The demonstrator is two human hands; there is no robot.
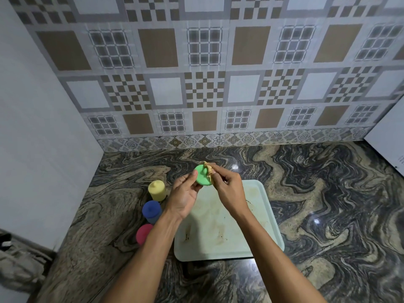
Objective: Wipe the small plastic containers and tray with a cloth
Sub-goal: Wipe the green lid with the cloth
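With both forearms stretched forward, a round green container (pixel 202 178) is being held above the far edge of the tray (pixel 259 193), gripped by the curled fingers of the left hand (pixel 185 193). A crumpled yellowish cloth (pixel 209 170) is being pinched against its knobbed top by the right hand (pixel 227 189). A smooth yellow container (pixel 156 190), a blue container (pixel 151 211) and a red container (pixel 143 234) are being borne in a row by the swirled stone counter (pixel 328 193), just left of the stained, pale-green tray.

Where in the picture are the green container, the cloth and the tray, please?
Green container (pixel 202 179): head view, on the middle of its round green face.
Cloth (pixel 210 170): head view, on the bunched beige fold at the container's edge.
Tray (pixel 258 197): head view, on a bare part of its floor near the far right corner.
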